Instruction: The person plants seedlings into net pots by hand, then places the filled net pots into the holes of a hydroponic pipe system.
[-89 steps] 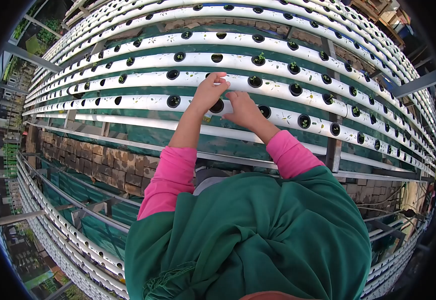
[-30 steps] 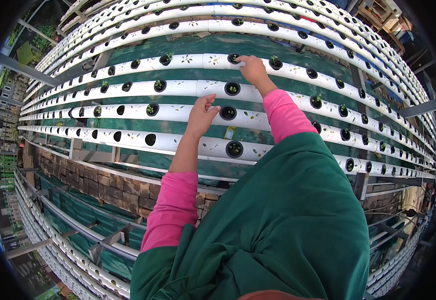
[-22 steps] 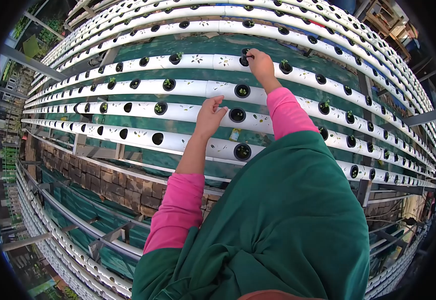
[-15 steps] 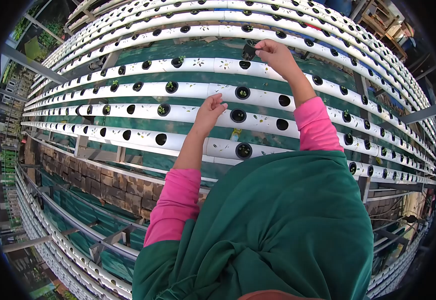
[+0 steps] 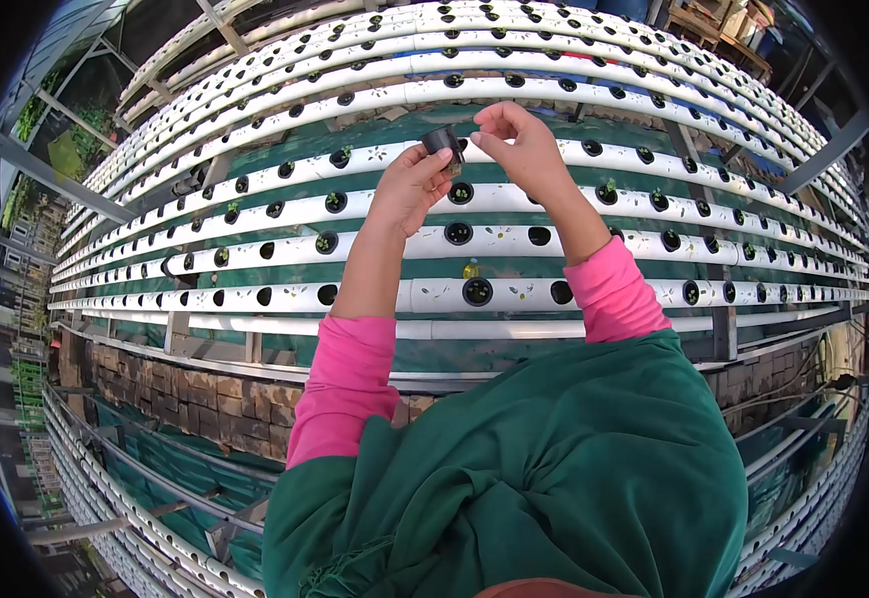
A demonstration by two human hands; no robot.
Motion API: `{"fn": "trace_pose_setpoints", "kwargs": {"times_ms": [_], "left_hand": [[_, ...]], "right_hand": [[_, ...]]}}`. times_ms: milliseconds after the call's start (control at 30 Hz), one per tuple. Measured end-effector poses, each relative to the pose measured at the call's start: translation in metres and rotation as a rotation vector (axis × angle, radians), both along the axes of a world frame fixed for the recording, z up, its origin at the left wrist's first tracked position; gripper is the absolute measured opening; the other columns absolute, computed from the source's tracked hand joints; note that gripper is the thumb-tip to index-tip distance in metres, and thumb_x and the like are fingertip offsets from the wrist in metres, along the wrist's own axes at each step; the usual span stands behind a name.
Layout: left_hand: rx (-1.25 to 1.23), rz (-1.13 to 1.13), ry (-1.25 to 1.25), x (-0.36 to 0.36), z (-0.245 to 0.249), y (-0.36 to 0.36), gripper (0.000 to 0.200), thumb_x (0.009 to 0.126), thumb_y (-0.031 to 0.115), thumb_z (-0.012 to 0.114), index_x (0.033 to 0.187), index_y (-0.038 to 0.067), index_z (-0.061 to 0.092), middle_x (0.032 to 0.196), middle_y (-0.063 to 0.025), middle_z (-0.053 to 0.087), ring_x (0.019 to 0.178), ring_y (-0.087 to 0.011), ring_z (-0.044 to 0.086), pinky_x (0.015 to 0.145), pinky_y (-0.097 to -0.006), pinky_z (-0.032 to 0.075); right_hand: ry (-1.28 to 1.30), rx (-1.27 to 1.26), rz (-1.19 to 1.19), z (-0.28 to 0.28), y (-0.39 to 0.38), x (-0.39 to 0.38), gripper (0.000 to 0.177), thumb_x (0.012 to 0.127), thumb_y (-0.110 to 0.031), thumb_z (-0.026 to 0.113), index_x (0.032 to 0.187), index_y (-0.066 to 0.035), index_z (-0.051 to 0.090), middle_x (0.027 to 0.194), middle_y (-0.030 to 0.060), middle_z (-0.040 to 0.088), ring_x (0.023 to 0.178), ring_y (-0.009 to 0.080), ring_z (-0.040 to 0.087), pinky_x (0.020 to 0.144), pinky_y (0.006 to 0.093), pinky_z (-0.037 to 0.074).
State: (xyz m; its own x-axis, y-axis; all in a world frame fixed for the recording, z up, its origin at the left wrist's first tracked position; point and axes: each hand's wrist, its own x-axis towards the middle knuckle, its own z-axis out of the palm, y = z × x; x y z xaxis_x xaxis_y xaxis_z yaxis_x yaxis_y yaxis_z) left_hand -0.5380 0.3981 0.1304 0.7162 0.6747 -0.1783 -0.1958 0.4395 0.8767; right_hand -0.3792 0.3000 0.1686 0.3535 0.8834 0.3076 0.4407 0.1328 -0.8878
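My left hand [image 5: 411,189] grips a small black net pot [image 5: 443,143] between thumb and fingers, above the white pipes. The pot is tilted, and something pale shows at its lower end, too small to make out. Just to the right of it is my right hand [image 5: 524,149], its fingers bent, with a gap between thumb and forefinger and nothing visible in them. Below the hands, a seedling pot [image 5: 461,193] sits in a hole of a white pipe [image 5: 499,197]. Another black pot [image 5: 458,233] sits in the pipe nearer to me.
Long rows of white pipes with round holes run across the view, several with seedlings [image 5: 327,242]. Some holes hold no pot, such as one hole [image 5: 540,236]. Green sheeting [image 5: 374,346] lies beneath. Metal posts [image 5: 827,151] stand at the sides; brick paving [image 5: 225,394] runs below.
The net pot has passed from my right hand to my left and come nearer. My left hand rose to it; my right hand let go and drew back slightly. The view shifted.
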Motion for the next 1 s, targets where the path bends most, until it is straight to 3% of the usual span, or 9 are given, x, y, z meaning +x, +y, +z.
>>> {"fn": "trace_pose_setpoints", "kwargs": {"times_ms": [67,100,200,300,733,933,1000], "left_hand": [[-0.006,-0.009,0.0,0.002,0.004,0.0,0.028,0.086,0.024,0.071,0.105,0.012,0.054,0.095,0.0001,0.064,0.087,-0.01,0.059,0.077,-0.0266,0.043],[-0.017,0.004,0.0,0.004,0.007,-0.001,0.028,0.085,0.023,0.071,0.104,0.012,0.053,0.096,-0.0002,0.064,0.087,-0.0101,0.059,0.077,-0.0269,0.043],[-0.03,0.02,0.001,0.011,0.008,-0.003,0.028,0.085,0.022,0.071,0.103,0.012,0.052,0.096,-0.0009,0.064,0.087,-0.0104,0.059,0.078,-0.028,0.043],[-0.043,0.0,-0.014,0.019,0.005,-0.003,0.028,0.085,0.021,0.071,0.103,0.012,0.051,0.096,-0.0019,0.064,0.086,-0.0114,0.06,0.079,-0.0293,0.043],[-0.063,0.0,-0.013,0.05,0.009,-0.014,0.029,0.086,0.022,0.07,0.103,0.011,0.05,0.097,-0.0041,0.063,0.085,-0.0138,0.06,0.078,-0.0302,0.045],[-0.046,0.019,0.004,0.058,0.008,-0.013,0.03,0.086,0.022,0.071,0.102,0.009,0.05,0.096,-0.005,0.063,0.082,-0.0139,0.06,0.074,-0.0284,0.046],[-0.035,0.049,0.012,0.061,0.006,-0.014,0.031,0.085,0.022,0.072,0.101,0.008,0.049,0.095,-0.0051,0.063,0.081,-0.0137,0.06,0.072,-0.0275,0.047]], "right_hand": [[-0.275,0.243,-0.245,-0.027,-0.004,-0.004,0.019,0.08,-0.018,0.071,0.092,-0.004,0.067,0.09,0.0086,0.063,0.083,0.0192,0.059,0.077,0.0313,0.046],[-0.27,0.207,-0.317,-0.036,-0.008,-0.013,0.017,0.078,-0.019,0.072,0.088,-0.005,0.069,0.095,0.0132,0.065,0.092,0.0261,0.059,0.085,0.036,0.045],[-0.268,0.107,-0.512,-0.051,-0.019,-0.044,0.02,0.075,-0.023,0.076,0.091,-0.012,0.073,0.114,0.0113,0.062,0.112,0.0296,0.05,0.095,0.0392,0.04],[-0.25,0.151,-0.599,-0.057,-0.017,-0.054,0.019,0.074,-0.025,0.078,0.089,-0.014,0.073,0.122,0.0098,0.059,0.119,0.0308,0.043,0.097,0.0408,0.038],[-0.216,0.253,-0.577,-0.059,-0.009,-0.015,0.011,0.073,-0.017,0.075,0.081,-0.013,0.07,0.125,0.009,0.057,0.121,0.0321,0.042,0.098,0.0458,0.035],[-0.354,0.292,-0.565,-0.059,-0.008,-0.001,0.011,0.07,-0.017,0.074,0.079,-0.014,0.068,0.127,0.0077,0.055,0.124,0.0341,0.04,0.096,0.0495,0.032],[-0.368,0.294,-0.536,-0.061,-0.007,0.005,0.013,0.07,-0.02,0.073,0.079,-0.014,0.067,0.125,0.0079,0.055,0.125,0.0336,0.038,0.095,0.0529,0.025]]}}
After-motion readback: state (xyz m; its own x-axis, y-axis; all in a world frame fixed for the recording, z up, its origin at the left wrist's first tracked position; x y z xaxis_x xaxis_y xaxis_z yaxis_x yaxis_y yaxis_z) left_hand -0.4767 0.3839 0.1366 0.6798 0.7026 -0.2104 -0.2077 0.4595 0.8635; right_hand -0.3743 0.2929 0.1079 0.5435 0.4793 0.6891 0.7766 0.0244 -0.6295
